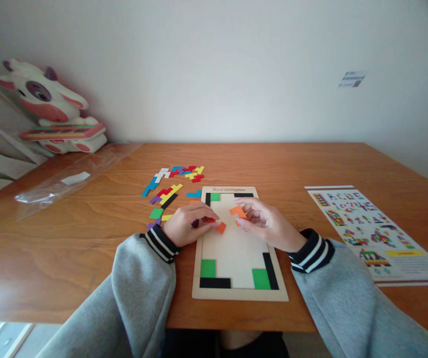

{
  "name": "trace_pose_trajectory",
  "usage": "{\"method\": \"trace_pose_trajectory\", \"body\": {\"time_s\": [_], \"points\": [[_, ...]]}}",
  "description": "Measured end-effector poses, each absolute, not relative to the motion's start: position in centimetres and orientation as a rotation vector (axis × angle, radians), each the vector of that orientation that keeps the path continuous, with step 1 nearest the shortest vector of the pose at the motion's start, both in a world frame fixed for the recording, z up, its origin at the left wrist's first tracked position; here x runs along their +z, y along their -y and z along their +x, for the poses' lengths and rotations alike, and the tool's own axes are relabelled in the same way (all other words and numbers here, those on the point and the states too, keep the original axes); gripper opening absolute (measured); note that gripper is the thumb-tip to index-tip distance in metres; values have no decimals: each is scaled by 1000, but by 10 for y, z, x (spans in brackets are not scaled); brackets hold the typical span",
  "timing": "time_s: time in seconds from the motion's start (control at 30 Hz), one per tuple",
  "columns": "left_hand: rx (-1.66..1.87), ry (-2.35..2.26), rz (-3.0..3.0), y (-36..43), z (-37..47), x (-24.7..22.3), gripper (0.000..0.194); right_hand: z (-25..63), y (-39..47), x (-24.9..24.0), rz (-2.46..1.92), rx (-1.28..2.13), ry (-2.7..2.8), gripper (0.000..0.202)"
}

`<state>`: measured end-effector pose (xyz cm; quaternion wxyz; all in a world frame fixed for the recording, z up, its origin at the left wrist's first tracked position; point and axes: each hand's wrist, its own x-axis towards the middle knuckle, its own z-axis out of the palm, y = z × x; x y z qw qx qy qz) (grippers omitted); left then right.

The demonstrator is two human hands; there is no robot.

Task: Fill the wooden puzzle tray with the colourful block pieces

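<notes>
Over the wooden puzzle board (pixel 240 294), my right hand (pixel 269 224) pinches an orange tile (pixel 239 211) by its edges, seemingly keeping its shape visible; my left hand (pixel 184 223) clamps a red-orange tile (pixel 220 227) between fingertips, probably for fine control.

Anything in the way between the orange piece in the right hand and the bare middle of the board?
Nothing visible: the orange piece in the right hand is above the board. The left hand, with another orange piece, is off to the left.
</notes>
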<state>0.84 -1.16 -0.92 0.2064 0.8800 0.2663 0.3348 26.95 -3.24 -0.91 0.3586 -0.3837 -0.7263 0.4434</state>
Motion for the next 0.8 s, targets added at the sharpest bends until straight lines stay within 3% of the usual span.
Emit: {"method": "trace_pose_trajectory", "body": {"time_s": [0.27, 0.6, 0.8], "points": [[998, -830, 1784, 12, 13, -18, 36, 269, 33, -13, -1036, 1167, 1813, 33], [767, -885, 2036, 14, 10, -12, 25, 269, 35, -11, -1075, 1169, 1876, 27], [781, -880, 2177, 17, 13, -10, 21, 266, 35, -7, -1073, 1196, 1809, 33]]}}
